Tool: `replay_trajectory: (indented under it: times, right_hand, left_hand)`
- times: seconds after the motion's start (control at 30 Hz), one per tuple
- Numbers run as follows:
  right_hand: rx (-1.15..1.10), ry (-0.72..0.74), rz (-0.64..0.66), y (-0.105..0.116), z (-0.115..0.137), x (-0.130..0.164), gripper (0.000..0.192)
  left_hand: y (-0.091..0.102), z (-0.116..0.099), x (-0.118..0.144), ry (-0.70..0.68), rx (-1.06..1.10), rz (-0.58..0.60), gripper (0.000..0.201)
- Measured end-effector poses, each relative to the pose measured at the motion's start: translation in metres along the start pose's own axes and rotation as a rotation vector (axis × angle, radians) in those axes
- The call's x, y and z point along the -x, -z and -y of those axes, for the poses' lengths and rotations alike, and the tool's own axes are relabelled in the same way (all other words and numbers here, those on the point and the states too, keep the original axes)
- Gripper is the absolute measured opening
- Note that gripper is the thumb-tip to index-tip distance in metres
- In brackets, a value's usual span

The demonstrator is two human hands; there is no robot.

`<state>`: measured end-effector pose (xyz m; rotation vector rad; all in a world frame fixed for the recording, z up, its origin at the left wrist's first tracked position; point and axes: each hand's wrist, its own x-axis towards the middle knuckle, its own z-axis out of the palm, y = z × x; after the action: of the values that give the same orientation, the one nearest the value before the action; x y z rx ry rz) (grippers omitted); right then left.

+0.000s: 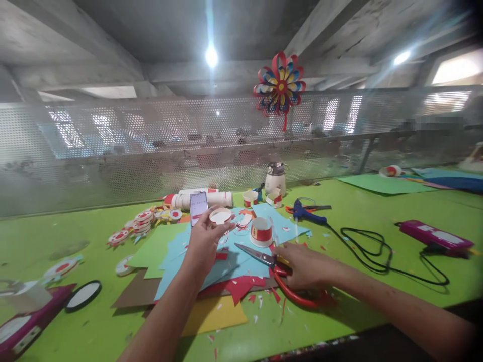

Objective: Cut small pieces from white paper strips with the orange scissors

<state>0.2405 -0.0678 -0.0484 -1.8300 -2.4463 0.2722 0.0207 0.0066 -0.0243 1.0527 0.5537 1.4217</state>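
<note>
Raised over the paper pile, my left hand [206, 239] pinches the cut-off bottom of a paper cup [221, 216], a shallow white round piece. My right hand [302, 264] is closed on a pair of scissors [260, 255] with red handles, low over the table. Their blades point left and look nearly together. Just beyond the blades stands a cut-down red and white paper cup [261, 232]. Sheets of light blue paper [222, 274] lie beneath, with red paper scraps [245, 286] at their near edge. My right fingers partly hide the handles.
A blue glue gun [309, 213] with a black cord lies to the right, near a purple power strip [433, 236]. Finished paper discs [143, 221], a phone [198, 207] and stacked paper cups [204, 199] sit at the back left. A kettle-like bottle [275, 180] stands before the mesh partition [158, 146].
</note>
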Motion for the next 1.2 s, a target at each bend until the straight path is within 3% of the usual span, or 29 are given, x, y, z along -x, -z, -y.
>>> replay_trajectory:
  times: [0.33,0.53,0.67,0.83,1.2]
  right_hand:
    - [-0.341,-0.091,-0.151,0.001,-0.006,0.003,0.031]
    - [-0.737,-0.001,-0.263,0.033,0.015,0.014,0.025]
    - [-0.989,0.077,-0.342,0.047,0.033,0.000,0.035]
    - [-1.134,0.095,-0.460,0.045,0.041,-0.025,0.042]
    - [-1.288,0.115,-0.517,0.030,0.031,-0.034,0.053]
  left_hand:
    - [0.004,0.003,-0.005,-0.006,0.018,-0.126,0.062]
    - [-0.004,0.002,0.002,-0.055,0.021,0.061,0.066]
    - [-0.008,0.009,0.010,-0.054,-0.041,0.193,0.066]
    - [-0.007,0.017,0.014,-0.024,-0.117,0.351,0.060]
    - [-0.010,0.017,0.018,0.039,-0.161,0.397,0.059]
